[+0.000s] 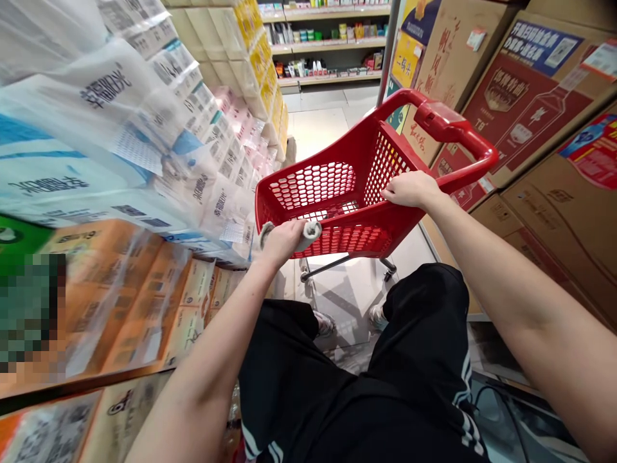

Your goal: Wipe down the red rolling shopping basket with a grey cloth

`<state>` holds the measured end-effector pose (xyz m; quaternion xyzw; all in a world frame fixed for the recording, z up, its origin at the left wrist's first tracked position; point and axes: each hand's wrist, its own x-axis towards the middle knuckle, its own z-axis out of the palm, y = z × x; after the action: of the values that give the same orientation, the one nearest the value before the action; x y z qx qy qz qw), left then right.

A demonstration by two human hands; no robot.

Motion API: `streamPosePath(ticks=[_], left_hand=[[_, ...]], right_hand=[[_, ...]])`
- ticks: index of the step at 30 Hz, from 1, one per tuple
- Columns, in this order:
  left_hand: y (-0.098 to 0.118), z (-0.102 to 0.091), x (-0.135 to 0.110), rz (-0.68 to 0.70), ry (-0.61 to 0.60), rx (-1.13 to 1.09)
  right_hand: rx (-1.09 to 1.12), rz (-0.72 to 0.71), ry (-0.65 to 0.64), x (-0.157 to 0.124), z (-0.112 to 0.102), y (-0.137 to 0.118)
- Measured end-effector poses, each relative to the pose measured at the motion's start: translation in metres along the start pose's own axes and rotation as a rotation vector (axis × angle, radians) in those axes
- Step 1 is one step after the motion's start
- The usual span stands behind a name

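Observation:
A red plastic shopping cart (pixel 308 172) with honeycomb-holed walls stands turned sideways before me, its thick handle at the upper right. My right hand (pixel 412 189) is closed over the near side rim, below the handle. At the cart's left end, my left hand (pixel 284 243) is wrapped round a bunched grey cloth (pixel 312 230) pressed against the rim. The fingers of the left hand are mostly hidden from above. Part of the basket floor shows through the opening.
Stacked packs of tissue paper (pixel 106 96) line the left, with orange packs (pixel 120 289) lower down. Cardboard cartons (pixel 520 96) are piled at the right. Shelves of small goods (pixel 332 48) stand at the back, beyond a tiled floor (pixel 318 128). My legs are close behind the cart.

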<state>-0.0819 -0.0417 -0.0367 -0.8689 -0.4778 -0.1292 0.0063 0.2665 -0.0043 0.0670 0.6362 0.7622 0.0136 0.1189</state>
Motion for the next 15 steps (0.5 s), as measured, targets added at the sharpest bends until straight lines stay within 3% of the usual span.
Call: streamPosePath(ticks=[6, 15], left_hand=[[0.049, 0.005, 0.036, 0.088, 0.018, 0.190], [0.067, 0.027, 0.034, -0.167, 0.156, 0.229]], right_hand=[[0.020, 0.019, 0.010, 0.001, 0.000, 0.005], [0.057, 0.013, 0.045, 0.000, 0.000, 0.003]])
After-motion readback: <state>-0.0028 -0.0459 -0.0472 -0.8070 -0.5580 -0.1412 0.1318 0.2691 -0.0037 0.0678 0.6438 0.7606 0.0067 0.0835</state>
